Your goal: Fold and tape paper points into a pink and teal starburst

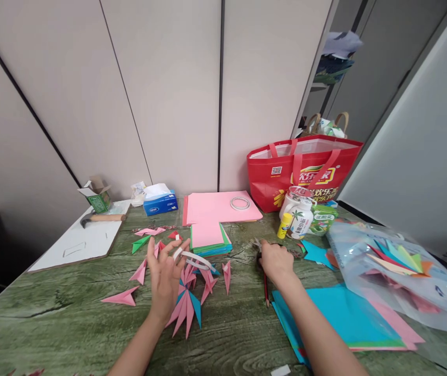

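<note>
Two bare hands work over a green wood-grain surface (70,329) strewn with folded paper. At far left, a hammer (106,218) lies on a white board (86,235), an opened green box (97,197) just behind it. Loose pink folded pieces (121,297) and a green one (140,244) are scattered nearer the centre, with a blue tissue box (160,203) beyond them. The left hand (165,279) is raised, its fingers partly spread — a white tape ring (200,261) is held at the fingertips, above a fan-shaped pink-and-blue paper cluster (186,303) on the surface. Just behind is a stack of small paper squares (208,236), pink on top, and then larger pink sheets (203,206) bearing a second ring (239,203). Farther right, the right hand (277,261) rests palm down, fingers curled over scissors (257,244) — how tightly they close around the dark handles cannot be told. A dark pencil (266,292) lies beside that hand. Past it stand a yellow glue stick (284,226) and a white bottle (301,218), before a red shopping bag (265,183). Blue sheets (335,313) lie under the right forearm; at far right, a clear plastic bag (443,292) holds coloured paper pieces.
</note>
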Demonstrator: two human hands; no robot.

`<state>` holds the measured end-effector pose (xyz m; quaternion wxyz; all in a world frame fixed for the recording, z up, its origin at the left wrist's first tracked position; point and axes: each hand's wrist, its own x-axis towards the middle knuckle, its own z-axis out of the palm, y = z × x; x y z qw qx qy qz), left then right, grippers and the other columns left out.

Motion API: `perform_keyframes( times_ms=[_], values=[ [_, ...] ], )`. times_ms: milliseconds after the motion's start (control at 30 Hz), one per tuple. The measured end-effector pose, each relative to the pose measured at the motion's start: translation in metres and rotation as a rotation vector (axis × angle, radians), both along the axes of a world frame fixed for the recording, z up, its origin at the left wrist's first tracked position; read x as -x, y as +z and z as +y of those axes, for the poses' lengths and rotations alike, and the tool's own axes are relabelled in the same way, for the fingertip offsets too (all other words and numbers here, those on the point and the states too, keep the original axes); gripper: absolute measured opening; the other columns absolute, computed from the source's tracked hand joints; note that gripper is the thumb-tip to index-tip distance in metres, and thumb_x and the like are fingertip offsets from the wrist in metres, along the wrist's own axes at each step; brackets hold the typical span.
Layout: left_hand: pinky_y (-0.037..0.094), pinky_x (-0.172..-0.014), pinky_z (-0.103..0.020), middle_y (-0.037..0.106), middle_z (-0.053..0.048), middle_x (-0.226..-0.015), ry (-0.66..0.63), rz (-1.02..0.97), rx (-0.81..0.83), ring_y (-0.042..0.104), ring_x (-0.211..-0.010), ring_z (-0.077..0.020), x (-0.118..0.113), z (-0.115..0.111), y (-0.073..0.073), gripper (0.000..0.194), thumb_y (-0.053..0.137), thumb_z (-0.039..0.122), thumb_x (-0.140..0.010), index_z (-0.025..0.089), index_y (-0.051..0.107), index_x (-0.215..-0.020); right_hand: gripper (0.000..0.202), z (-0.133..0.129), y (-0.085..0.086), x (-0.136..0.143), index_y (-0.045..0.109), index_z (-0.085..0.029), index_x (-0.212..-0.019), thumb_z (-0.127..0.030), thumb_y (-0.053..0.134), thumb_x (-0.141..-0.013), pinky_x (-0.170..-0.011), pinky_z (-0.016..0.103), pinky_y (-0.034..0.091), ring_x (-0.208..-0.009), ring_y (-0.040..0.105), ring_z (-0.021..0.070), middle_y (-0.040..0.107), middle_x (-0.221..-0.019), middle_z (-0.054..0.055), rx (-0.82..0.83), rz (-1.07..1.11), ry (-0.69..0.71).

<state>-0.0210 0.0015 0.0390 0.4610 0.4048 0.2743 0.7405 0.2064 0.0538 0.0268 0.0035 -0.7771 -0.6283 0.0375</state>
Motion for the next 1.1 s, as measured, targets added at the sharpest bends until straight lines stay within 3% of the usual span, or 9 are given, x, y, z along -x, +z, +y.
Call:
perform_keyframes(
  times_ms=[200,300,400,467,600,667,767,967,1100],
  values=[
    [0.029,-0.095,-0.05,0.055,-0.005,-0.104,-0.079,-0.044,0.054,0.052,-0.107,-0.0249,0.0,-0.002,0.001,0.053,0.045,0.03,-0.082,0.037,0.019,-0.128,0.024,-0.003,-0.001,0.002,0.061,-0.009,-0.095,-0.011,0.047,-0.076,-0.067,0.039,0.042,-0.097,0.05,0.0334,0.058,-0.095,0.021,-0.055,-0.043,-0.072],
    [0.027,-0.096,-0.05,0.054,-0.005,-0.106,-0.105,-0.077,0.064,0.05,-0.108,-0.025,0.0,-0.002,0.002,0.051,0.043,0.031,-0.083,0.037,0.019,-0.128,0.026,-0.001,0.0,-0.001,0.064,-0.009,-0.09,-0.008,0.04,-0.079,-0.073,0.044,0.04,-0.096,0.05,0.032,0.056,-0.096,0.021,-0.213,0.031,-0.06],
    [0.026,-0.097,-0.05,0.054,-0.006,-0.109,-0.116,-0.1,0.054,0.049,-0.11,-0.0246,0.0,-0.003,0.003,0.049,0.041,0.032,-0.084,0.037,0.02,-0.128,0.022,-0.007,0.004,0.014,0.06,-0.015,-0.097,-0.014,0.047,-0.08,-0.073,0.032,0.043,-0.09,0.054,0.0214,0.057,-0.096,0.013,-0.384,0.485,0.353],
    [0.026,-0.097,-0.049,0.053,-0.006,-0.11,-0.125,-0.098,0.047,0.048,-0.111,-0.0241,-0.001,-0.004,0.003,0.048,0.042,0.034,-0.084,0.037,0.022,-0.127,0.026,-0.017,0.005,0.033,0.055,-0.019,-0.104,-0.024,0.053,-0.078,-0.063,0.024,0.045,-0.078,0.057,0.0144,0.057,-0.1,0.008,-0.355,0.864,0.688],
    [0.031,-0.095,-0.048,0.053,-0.007,-0.113,-0.159,-0.073,0.046,0.045,-0.114,-0.0242,-0.003,-0.007,0.007,0.048,0.044,0.038,-0.081,0.035,0.026,-0.127,0.016,-0.032,-0.004,0.066,0.06,-0.019,-0.085,-0.032,0.054,-0.078,-0.058,0.02,0.041,-0.068,0.055,0.0116,0.061,-0.083,0.003,-0.337,1.038,0.967],
    [0.035,-0.091,-0.05,0.051,-0.007,-0.115,-0.171,-0.066,0.037,0.043,-0.115,-0.0251,-0.002,-0.007,0.011,0.047,0.044,0.039,-0.081,0.037,0.027,-0.126,0.018,-0.031,-0.01,0.068,0.06,-0.017,-0.077,-0.031,0.049,-0.082,-0.056,0.02,0.039,-0.06,0.052,0.0108,0.059,-0.068,0.001,-0.408,0.965,0.909],
    [0.038,-0.086,-0.053,0.05,-0.006,-0.113,-0.097,-0.063,0.005,0.045,-0.113,-0.0264,0.005,-0.003,0.017,0.043,0.043,0.039,-0.082,0.038,0.029,-0.122,0.02,-0.021,-0.014,0.054,0.057,-0.016,-0.083,-0.029,0.042,-0.085,-0.058,0.021,0.038,-0.061,0.052,0.0117,0.059,-0.072,0.003,-0.526,0.746,0.675],
    [0.039,-0.086,-0.047,0.055,0.0,-0.089,0.523,-0.083,-0.068,0.062,-0.088,-0.0198,0.047,0.02,0.02,0.03,0.048,0.029,-0.078,0.028,0.035,-0.105,0.017,-0.002,-0.014,0.026,0.058,-0.017,-0.088,-0.025,0.043,-0.084,-0.057,0.024,0.035,-0.072,0.058,0.0177,0.06,-0.084,0.008,-0.318,0.148,0.175],
    [0.044,-0.08,-0.045,0.052,0.003,-0.078,0.731,-0.199,0.043,0.065,-0.075,-0.0183,0.074,0.028,0.017,0.021,0.041,0.025,-0.078,0.025,0.031,-0.096,0.018,-0.004,-0.017,0.032,0.058,-0.019,-0.088,-0.028,0.043,-0.084,-0.057,0.023,0.034,-0.074,0.057,0.0168,0.059,-0.089,0.007,-0.355,0.148,0.204]
  ],
)
